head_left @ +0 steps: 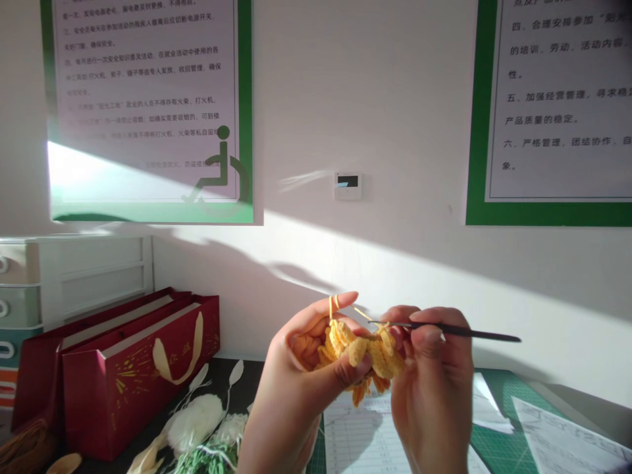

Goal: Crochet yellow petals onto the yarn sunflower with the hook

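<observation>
- Fingers (316, 309) of the left hand (289, 378), in the lower middle of the frame, are pinching the yellow crocheted piece (359, 352) under the thumb, while the index finger is stretching up and to the right; the wrist is rising from the bottom edge.
- The yellow yarn (331, 309) is wrapping that index finger and running right, toward the piece's upper edge; being thin and soft, it is probably needing only slight tension.
- The crocheted piece is sitting between both hands, just right of the lower centre. Its petal-like lobes are looking light, soft and squashy, unlikely to slip or break, though loose loops could pull out; its thick middle is seeming the surest hold.
- The right hand (437, 375), right of the lower centre, is bending at the knuckles and pinching the dark crochet hook (481, 334) between thumb and fingers.
- The hook is lying nearly level, tip leftward, tail reaching right; it is appearing slim and stiff, best held mid-shaft.
</observation>
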Action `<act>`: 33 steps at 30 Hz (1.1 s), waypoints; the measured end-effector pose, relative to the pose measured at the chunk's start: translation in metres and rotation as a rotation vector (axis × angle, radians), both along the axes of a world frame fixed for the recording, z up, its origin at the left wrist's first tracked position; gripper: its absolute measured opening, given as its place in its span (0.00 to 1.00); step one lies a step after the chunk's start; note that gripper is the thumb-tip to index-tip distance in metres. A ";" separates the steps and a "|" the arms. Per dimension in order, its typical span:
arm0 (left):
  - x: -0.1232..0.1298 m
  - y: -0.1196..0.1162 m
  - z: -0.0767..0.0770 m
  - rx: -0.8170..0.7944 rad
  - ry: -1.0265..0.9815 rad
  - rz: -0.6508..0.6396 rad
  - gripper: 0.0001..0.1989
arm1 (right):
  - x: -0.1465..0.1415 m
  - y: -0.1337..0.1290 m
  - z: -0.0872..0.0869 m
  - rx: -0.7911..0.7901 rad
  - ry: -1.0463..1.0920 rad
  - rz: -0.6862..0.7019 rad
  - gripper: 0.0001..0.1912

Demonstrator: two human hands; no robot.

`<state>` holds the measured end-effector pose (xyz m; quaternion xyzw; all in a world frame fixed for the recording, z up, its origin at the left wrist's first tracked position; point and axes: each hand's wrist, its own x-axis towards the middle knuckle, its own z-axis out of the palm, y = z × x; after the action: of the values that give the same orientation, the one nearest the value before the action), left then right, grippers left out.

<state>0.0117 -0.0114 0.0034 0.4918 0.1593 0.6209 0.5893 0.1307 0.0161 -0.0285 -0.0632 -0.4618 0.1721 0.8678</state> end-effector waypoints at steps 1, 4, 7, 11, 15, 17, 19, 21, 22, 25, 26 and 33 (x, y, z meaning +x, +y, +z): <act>-0.001 0.000 0.000 0.002 0.003 0.004 0.30 | 0.004 0.001 0.001 0.006 -0.031 0.025 0.04; -0.001 0.001 0.000 0.000 -0.009 0.011 0.28 | 0.014 0.003 0.002 0.026 -0.099 0.006 0.05; -0.001 0.001 0.000 -0.006 -0.026 0.011 0.26 | 0.022 0.002 0.001 0.017 -0.183 -0.066 0.06; 0.000 0.002 -0.002 0.010 -0.021 0.016 0.24 | 0.031 -0.002 0.001 0.062 -0.299 -0.122 0.03; -0.001 0.002 -0.003 0.020 -0.017 0.021 0.23 | 0.032 -0.005 0.001 0.104 -0.313 -0.151 0.04; -0.001 0.002 -0.002 0.015 -0.009 0.009 0.24 | 0.030 -0.005 0.001 0.103 -0.296 -0.159 0.03; -0.002 0.002 0.000 0.011 0.001 0.004 0.25 | 0.028 -0.005 0.001 0.095 -0.296 -0.175 0.02; -0.002 0.002 0.000 0.009 0.000 0.001 0.25 | 0.027 -0.006 0.002 0.094 -0.301 -0.180 0.02; -0.002 0.002 0.000 0.008 -0.002 0.000 0.25 | 0.027 -0.006 0.003 0.097 -0.301 -0.175 0.02; -0.002 0.002 0.000 0.011 0.001 0.004 0.25 | 0.029 -0.006 0.004 0.111 -0.314 -0.162 0.03; -0.002 0.002 0.000 0.015 0.004 0.010 0.25 | 0.030 -0.006 0.004 0.113 -0.326 -0.167 0.03; -0.002 0.006 -0.004 0.054 0.002 0.008 0.25 | 0.033 -0.013 0.008 0.146 -0.395 -0.244 0.06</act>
<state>0.0095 -0.0056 -0.0003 0.5073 0.1449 0.6270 0.5731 0.1634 0.0031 -0.0205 -0.0882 -0.6228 0.0162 0.7772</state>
